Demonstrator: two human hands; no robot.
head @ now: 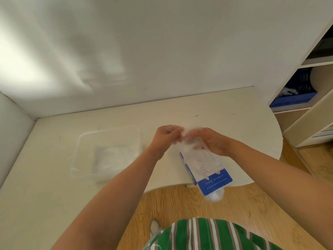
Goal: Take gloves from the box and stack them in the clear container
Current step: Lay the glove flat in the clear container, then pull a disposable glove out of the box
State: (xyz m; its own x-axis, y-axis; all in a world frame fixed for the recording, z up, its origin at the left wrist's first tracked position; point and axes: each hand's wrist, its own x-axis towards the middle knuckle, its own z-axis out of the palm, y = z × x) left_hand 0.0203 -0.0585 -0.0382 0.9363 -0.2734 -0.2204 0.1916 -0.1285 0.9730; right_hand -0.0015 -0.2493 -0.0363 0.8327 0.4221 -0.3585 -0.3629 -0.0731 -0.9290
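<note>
A blue and white glove box lies on the white table, its near end hanging over the table's front edge. Above its far end both hands hold a thin clear plastic glove, blurred by motion. My left hand pinches the glove's upper left part. My right hand grips its right side. The clear container stands on the table to the left of my hands, with a pile of clear gloves inside it.
A white wall runs behind the table and along its left side. A shelf unit with a blue crate stands at the right. Wooden floor shows below the table's curved front edge.
</note>
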